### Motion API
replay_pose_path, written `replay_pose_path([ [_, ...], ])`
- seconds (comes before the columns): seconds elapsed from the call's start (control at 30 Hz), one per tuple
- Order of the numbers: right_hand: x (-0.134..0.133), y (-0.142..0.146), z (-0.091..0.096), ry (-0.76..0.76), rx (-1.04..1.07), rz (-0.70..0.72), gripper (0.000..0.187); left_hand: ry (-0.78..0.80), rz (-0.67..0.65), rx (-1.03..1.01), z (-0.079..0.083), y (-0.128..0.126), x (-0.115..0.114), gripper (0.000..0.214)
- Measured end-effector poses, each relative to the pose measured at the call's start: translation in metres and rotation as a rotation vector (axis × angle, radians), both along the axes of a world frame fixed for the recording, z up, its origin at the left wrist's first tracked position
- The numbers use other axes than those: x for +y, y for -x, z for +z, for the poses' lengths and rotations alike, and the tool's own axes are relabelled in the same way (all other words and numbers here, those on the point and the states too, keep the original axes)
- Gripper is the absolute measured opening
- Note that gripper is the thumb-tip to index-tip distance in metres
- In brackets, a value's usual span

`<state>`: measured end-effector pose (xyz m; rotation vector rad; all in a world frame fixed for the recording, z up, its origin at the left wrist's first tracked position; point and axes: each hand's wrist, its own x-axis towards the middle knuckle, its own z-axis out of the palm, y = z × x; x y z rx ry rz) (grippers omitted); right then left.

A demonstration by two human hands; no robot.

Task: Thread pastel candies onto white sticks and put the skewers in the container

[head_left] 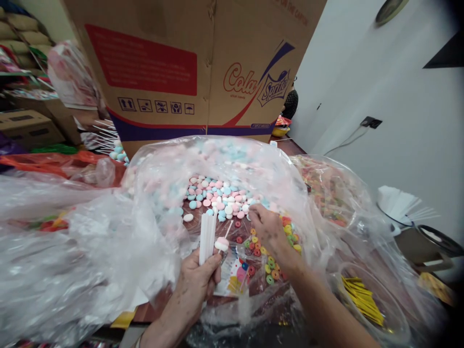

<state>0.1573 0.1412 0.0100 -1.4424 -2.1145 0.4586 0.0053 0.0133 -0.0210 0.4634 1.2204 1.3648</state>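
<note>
My left hand (199, 275) is closed around a bundle of white sticks (207, 237). The same hand also grips a thin stick with pink and white marshmallow candies (222, 244) threaded on it. My right hand (270, 229) has its fingers bent together at the near edge of a heap of pink, blue and white candies (228, 200); whatever its fingertips hold is hidden. Just below it lie colourful ring-shaped pieces (271, 270) in red, yellow and green. Under my hands is a printed clear plastic packet (232, 280).
A large cardboard box (203, 72) stands behind the heap. Clear plastic bags (90, 256) spread over the left side, and another bag (329, 188) with colourful pieces lies right. A round container (395, 319) holds yellow twist ties (362, 299). At the left, another person's arm (87, 118) shows.
</note>
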Motion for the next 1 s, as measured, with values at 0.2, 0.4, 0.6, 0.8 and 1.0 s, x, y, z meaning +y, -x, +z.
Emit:
replay_pose_path([
  [0.2, 0.033, 0.020, -0.016, -0.069, -0.510, 0.000, 0.018, -0.014, -0.008, 0.011, -0.003, 0.001, -0.001, 0.044],
  [0.4, 0.022, 0.009, -0.028, -0.044, -0.436, 0.121, 0.023, -0.010, -0.007, 0.015, -0.005, 0.001, -0.002, 0.040],
  [0.6, 0.053, -0.005, -0.013, -0.142, -0.327, 0.037, 0.025, -0.013, -0.012, 0.003, -0.006, 0.001, 0.000, 0.040],
  [0.8, 0.033, 0.004, -0.022, -0.218, -0.490, 0.345, 0.027, -0.016, -0.007, 0.000, -0.003, 0.000, -0.001, 0.040],
  [1.0, 0.017, -0.013, -0.024, -0.188, -0.244, 0.288, 0.026, 0.006, 0.000, 0.016, 0.000, 0.000, -0.001, 0.041],
])
